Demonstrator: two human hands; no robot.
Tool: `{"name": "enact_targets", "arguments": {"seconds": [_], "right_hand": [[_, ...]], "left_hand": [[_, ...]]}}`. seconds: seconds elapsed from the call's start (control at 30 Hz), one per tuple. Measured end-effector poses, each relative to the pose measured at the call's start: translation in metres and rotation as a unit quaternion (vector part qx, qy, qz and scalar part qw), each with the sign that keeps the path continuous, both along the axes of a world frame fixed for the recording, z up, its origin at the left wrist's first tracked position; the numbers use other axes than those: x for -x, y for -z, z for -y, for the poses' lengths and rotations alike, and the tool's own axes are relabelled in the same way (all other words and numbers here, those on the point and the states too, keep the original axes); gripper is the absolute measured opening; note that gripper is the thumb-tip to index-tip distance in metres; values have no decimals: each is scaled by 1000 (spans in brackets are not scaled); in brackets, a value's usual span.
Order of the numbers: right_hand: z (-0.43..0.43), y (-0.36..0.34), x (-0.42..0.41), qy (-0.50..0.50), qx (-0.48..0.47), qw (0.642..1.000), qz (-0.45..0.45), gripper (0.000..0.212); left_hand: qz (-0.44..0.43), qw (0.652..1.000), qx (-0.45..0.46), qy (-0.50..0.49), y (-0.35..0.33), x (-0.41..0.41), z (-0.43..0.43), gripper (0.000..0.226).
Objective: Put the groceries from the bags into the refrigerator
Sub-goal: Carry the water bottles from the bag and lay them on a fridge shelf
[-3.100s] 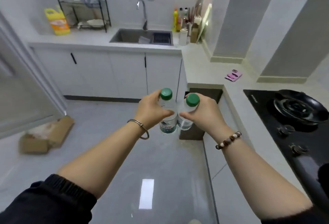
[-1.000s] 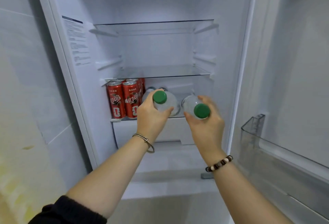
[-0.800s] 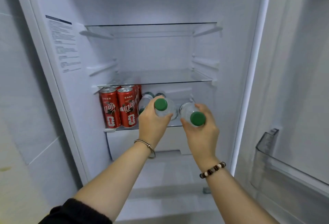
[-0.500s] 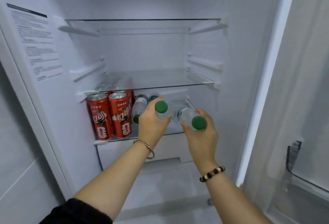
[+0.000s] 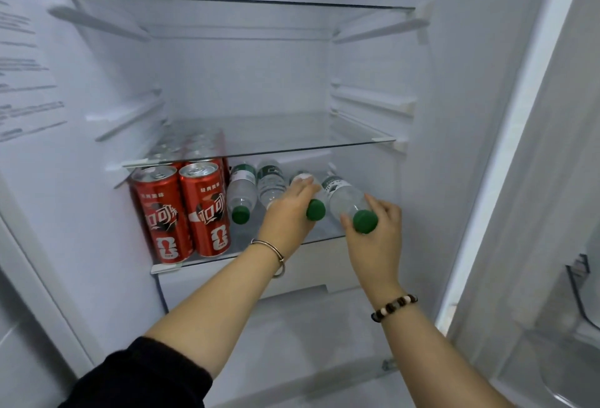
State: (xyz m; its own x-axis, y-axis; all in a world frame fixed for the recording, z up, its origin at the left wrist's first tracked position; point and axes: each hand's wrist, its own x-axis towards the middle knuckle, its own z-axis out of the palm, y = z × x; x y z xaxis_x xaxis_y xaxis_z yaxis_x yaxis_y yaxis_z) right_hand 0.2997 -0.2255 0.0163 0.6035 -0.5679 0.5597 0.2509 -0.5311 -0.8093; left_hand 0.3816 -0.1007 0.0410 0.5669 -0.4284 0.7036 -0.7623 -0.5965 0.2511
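Note:
The refrigerator stands open in front of me. On its lowest glass shelf, my left hand holds a green-capped water bottle lying on its side, cap toward me. My right hand grips a second water bottle beside it on the right, also laid flat. Two more water bottles lie to the left of them. Several red cola cans stand at the shelf's left end.
Two glass shelves above hold nothing. A white drawer front sits under the lowest shelf. The open door with a clear bin is at the right. A printed label is on the left wall.
I carried the two bottles from the kitchen to the open refrigerator. Over the last second both hands pushed them further in and lowered them flat onto the shelf, beside the other bottles.

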Motion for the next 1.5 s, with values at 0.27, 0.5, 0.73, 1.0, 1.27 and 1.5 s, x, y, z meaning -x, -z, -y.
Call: {"name": "enact_targets", "arguments": {"seconds": [0.27, 0.5, 0.73, 1.0, 1.27, 1.5], "right_hand": [[9, 16, -11, 31, 6, 997, -69, 45], [15, 23, -10, -11, 15, 997, -81, 43], [17, 29, -2, -10, 2, 997, -78, 39], [13, 23, -13, 12, 93, 988, -124, 42], [10, 19, -28, 63, 171, 973, -143, 42], [12, 20, -49, 94, 222, 959, -147, 36]], "left_hand": [[-4, 993, -112, 22, 4, -5, 4, 50], [-41, 977, -210, 19, 4, 0, 0, 65], [-13, 968, -247, -32, 6, -1, -4, 66], [-10, 966, -247, -80, 3, -12, 3, 57], [-32, 967, -232, -101, 5, -39, 2, 57], [-25, 968, -201, -148, 17, -54, 2, 58]]}}
